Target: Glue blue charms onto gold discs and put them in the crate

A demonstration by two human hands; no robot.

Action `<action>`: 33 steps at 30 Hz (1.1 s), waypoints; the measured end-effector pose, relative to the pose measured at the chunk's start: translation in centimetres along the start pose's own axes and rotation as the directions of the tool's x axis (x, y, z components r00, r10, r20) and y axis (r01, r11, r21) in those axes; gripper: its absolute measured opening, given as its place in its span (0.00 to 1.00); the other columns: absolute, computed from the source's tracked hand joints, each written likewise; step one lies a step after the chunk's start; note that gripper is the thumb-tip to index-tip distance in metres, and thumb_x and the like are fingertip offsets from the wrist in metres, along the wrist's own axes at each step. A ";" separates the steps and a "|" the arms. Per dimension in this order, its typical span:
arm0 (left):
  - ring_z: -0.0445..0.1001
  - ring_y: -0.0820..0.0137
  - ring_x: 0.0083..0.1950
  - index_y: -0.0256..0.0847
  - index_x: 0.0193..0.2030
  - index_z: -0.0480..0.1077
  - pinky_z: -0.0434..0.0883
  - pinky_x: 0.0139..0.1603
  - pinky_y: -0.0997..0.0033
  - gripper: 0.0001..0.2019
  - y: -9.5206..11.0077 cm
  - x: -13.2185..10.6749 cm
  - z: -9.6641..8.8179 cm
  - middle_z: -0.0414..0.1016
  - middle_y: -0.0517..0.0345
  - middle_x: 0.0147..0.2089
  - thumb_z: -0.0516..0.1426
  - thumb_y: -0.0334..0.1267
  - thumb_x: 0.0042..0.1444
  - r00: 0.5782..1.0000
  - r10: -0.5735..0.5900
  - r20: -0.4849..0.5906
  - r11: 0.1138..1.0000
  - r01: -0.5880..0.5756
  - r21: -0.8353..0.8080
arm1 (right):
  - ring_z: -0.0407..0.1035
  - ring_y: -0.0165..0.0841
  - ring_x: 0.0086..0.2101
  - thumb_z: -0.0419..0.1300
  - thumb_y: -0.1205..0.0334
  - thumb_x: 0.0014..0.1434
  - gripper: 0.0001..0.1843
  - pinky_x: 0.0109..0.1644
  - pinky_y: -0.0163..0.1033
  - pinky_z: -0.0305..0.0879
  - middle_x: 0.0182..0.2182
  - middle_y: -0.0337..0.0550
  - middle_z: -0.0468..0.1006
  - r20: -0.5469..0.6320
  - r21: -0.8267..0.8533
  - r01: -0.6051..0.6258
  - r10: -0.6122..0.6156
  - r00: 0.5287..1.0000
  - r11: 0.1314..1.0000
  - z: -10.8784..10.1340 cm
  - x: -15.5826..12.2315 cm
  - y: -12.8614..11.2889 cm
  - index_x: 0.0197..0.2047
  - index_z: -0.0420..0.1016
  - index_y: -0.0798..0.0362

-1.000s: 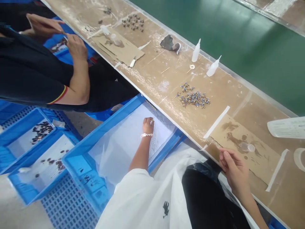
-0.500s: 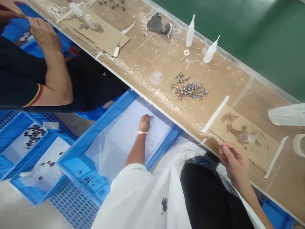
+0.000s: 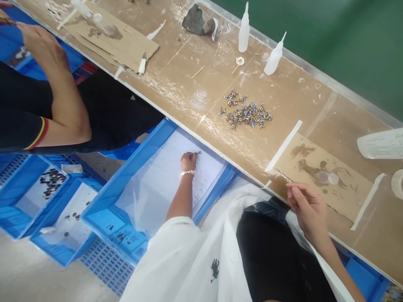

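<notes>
My left hand (image 3: 188, 161) reaches down into a blue crate (image 3: 138, 157) lined with white plastic, below the table edge. Its fingers are pinched on a tiny dark part (image 3: 199, 152). My right hand (image 3: 306, 212) rests at the near edge of the brown worktable (image 3: 201, 79), fingers loosely curled, nothing visible in them. A pile of small blue and gold parts (image 3: 247, 113) lies on the table between my hands, further away. A stained cardboard sheet (image 3: 327, 180) with a small clear cup (image 3: 324, 177) lies just beyond my right hand.
Two white glue bottles (image 3: 244, 27) stand at the table's far side by a green conveyor belt (image 3: 346, 46). Another person's arm (image 3: 59, 100) works at the left. More blue crates (image 3: 40, 193) with dark parts sit on the floor at the lower left.
The view has shifted, so everything sits higher and further left in the picture. My left hand stays pinched inside the lined crate; my right hand keeps its place at the table edge.
</notes>
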State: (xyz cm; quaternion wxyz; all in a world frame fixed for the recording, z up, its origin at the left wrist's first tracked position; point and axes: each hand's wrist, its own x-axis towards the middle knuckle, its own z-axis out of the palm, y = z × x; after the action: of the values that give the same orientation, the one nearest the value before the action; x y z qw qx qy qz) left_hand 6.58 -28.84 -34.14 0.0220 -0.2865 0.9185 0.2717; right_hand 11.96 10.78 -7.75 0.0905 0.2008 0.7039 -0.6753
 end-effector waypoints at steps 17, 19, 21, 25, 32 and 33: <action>0.74 0.64 0.49 0.36 0.43 0.72 0.72 0.53 0.55 0.10 5.6 3.8 1.4 0.75 0.52 0.46 0.57 0.42 0.63 0.981 -0.144 -0.127 0.989 0.138 -0.058 | 0.56 0.23 0.22 0.68 0.51 0.56 0.13 0.20 0.29 0.52 0.26 0.38 0.67 -0.008 -0.010 -0.041 0.041 0.999 0.999 0.5 1.5 0.7 0.38 0.79 0.53; 0.74 0.64 0.50 0.35 0.43 0.72 0.71 0.53 0.55 0.10 6.4 4.4 1.6 0.75 0.52 0.46 0.57 0.42 0.63 0.980 -0.152 -0.129 0.987 0.144 -0.073 | 0.56 0.23 0.21 0.68 0.52 0.56 0.13 0.20 0.28 0.51 0.26 0.38 0.67 0.000 -0.008 -0.045 0.045 0.999 0.999 0.6 1.6 0.7 0.38 0.79 0.53; 0.73 0.64 0.49 0.35 0.42 0.72 0.71 0.53 0.55 0.10 7.0 4.6 1.8 0.74 0.53 0.45 0.57 0.42 0.63 0.979 -0.156 -0.131 0.985 0.145 -0.090 | 0.55 0.22 0.21 0.68 0.52 0.55 0.13 0.19 0.28 0.51 0.26 0.37 0.67 0.000 -0.008 -0.043 0.043 0.999 0.999 0.7 1.7 0.7 0.38 0.79 0.53; 0.73 0.64 0.49 0.36 0.42 0.71 0.70 0.52 0.55 0.10 7.8 4.6 1.9 0.74 0.53 0.45 0.57 0.41 0.63 0.975 -0.175 -0.139 0.980 0.159 -0.117 | 0.54 0.21 0.20 0.69 0.51 0.55 0.14 0.18 0.27 0.50 0.26 0.37 0.67 -0.013 -0.027 -0.037 0.037 0.999 0.999 0.9 1.7 0.5 0.38 0.79 0.53; 0.72 0.61 0.50 0.37 0.41 0.71 0.68 0.53 0.55 0.06 8.4 4.7 2.0 0.73 0.52 0.44 0.56 0.37 0.62 0.963 -0.216 -0.160 0.968 0.189 -0.164 | 0.54 0.20 0.19 0.68 0.52 0.56 0.13 0.19 0.27 0.50 0.26 0.36 0.66 -0.013 -0.033 -0.049 0.049 0.999 0.998 0.9 1.7 0.5 0.38 0.79 0.53; 0.72 0.61 0.51 0.36 0.41 0.71 0.68 0.53 0.54 0.06 8.5 4.6 2.0 0.74 0.51 0.44 0.55 0.37 0.62 0.962 -0.220 -0.161 0.967 0.193 -0.167 | 0.54 0.20 0.20 0.68 0.52 0.56 0.13 0.19 0.27 0.50 0.26 0.36 0.67 -0.012 -0.039 -0.048 0.048 0.999 0.998 0.8 1.7 0.5 0.38 0.78 0.53</action>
State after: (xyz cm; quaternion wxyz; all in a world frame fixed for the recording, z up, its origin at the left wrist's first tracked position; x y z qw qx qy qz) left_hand -2.11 -24.35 -32.59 -0.0534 -0.4050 0.8587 0.3093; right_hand 10.54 10.26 -8.94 0.1068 0.2195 0.7123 -0.6580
